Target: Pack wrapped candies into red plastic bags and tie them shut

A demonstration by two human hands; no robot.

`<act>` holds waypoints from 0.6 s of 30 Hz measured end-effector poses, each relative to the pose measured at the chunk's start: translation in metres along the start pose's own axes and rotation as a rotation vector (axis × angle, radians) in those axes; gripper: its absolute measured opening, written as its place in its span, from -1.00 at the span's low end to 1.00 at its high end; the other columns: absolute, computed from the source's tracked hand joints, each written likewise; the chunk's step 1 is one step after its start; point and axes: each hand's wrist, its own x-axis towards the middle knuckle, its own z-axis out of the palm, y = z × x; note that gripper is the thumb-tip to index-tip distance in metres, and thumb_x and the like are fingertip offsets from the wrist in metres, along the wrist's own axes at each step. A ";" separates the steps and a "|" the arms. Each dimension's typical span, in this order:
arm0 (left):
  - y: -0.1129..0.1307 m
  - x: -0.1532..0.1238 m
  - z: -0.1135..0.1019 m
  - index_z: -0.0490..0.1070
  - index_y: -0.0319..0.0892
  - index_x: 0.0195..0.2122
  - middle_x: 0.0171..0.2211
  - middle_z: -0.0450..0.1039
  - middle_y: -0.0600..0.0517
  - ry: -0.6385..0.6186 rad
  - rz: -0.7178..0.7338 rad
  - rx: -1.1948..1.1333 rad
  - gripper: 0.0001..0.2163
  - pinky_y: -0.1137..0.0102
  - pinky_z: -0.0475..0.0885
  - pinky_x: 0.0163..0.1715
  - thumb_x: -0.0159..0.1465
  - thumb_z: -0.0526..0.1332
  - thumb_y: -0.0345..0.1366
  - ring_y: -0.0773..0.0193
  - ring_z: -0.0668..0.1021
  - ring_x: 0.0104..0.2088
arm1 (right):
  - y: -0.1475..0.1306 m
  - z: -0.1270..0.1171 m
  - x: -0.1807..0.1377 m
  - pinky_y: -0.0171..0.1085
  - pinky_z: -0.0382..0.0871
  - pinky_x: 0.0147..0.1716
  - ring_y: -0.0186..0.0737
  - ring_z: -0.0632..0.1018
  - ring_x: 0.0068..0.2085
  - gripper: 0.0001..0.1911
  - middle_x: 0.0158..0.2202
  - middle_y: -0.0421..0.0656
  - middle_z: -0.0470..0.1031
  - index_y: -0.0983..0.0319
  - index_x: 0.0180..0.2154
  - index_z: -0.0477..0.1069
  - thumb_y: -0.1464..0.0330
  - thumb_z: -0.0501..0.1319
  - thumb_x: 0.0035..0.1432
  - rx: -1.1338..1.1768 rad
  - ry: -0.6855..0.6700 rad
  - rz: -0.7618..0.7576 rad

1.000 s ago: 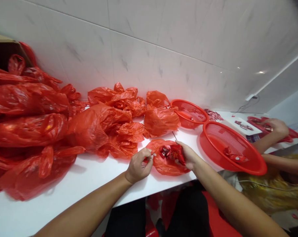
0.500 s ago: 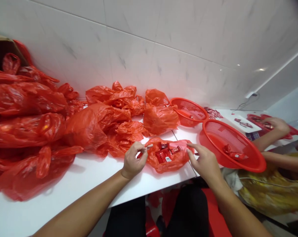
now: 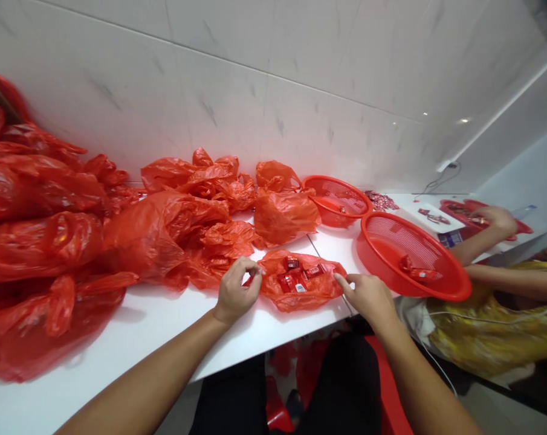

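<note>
Desk [image 3: 132, 329] surface, white and long, runs along a tiled wall. Its left half is buried under a heap of filled red plastic bags [image 3: 42, 241], and none of these has moved in the last second.

To the right the big mesh basket [image 3: 382, 254] sits tilted at the desk's edge with a red packet or two still in it. The smaller mesh basket [image 3: 332, 181] lies behind it by the wall. Both are where they were. The whole scene only sits a little further left in view, so the head has turned slightly.

The change is at the open bag [image 3: 295, 300], which lies on the desk between the two hands. A second ago the right hand [image 3: 368, 296] was down inside it, on a bunch of red packets [image 3: 294, 281]. Now that hand is out, the packets lie loose and uncovered inside the bag, and the plastic has spread flatter and wider. To my eye the load is in and the right hand carries nothing.

The left hand [image 3: 234, 290] keeps its fingers clenched on the bag's left rim, as before. The right fingers reach to the right rim, but I cannot tell whether they pinch the plastic or merely touch it.

Far right, a co-worker's hand [image 3: 495, 219] rests at another red tray, well apart.
</note>
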 end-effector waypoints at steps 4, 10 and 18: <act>0.000 -0.001 0.001 0.38 -0.14 -0.25 -0.38 0.48 0.06 -0.013 -0.013 -0.002 -0.85 0.39 0.48 -0.30 0.30 0.21 -0.55 0.30 0.54 -0.37 | 0.000 0.008 0.002 -0.17 0.25 -0.37 0.07 0.64 -0.26 -0.31 -0.30 0.12 0.65 0.18 -0.38 0.63 -0.16 0.00 0.39 0.024 -0.031 0.041; -0.001 -0.002 0.000 0.39 -0.14 -0.26 -0.40 0.44 0.08 -0.031 -0.004 0.007 -0.85 0.40 0.46 -0.32 0.30 0.20 -0.56 0.31 0.51 -0.38 | -0.002 0.042 0.011 -0.14 0.29 -0.35 0.10 0.61 -0.28 -0.56 -0.34 0.10 0.63 0.22 -0.36 0.58 -0.02 0.23 0.25 0.238 -0.065 0.137; -0.001 -0.003 0.000 0.37 -0.13 -0.27 -0.38 0.44 0.06 -0.057 -0.043 0.025 -0.86 0.39 0.46 -0.33 0.31 0.19 -0.53 0.30 0.50 -0.38 | 0.015 0.034 0.005 -0.22 0.44 -0.31 -0.11 0.59 -0.31 -0.63 -0.31 -0.09 0.64 0.21 -0.30 0.60 0.04 0.27 0.23 0.911 0.163 0.034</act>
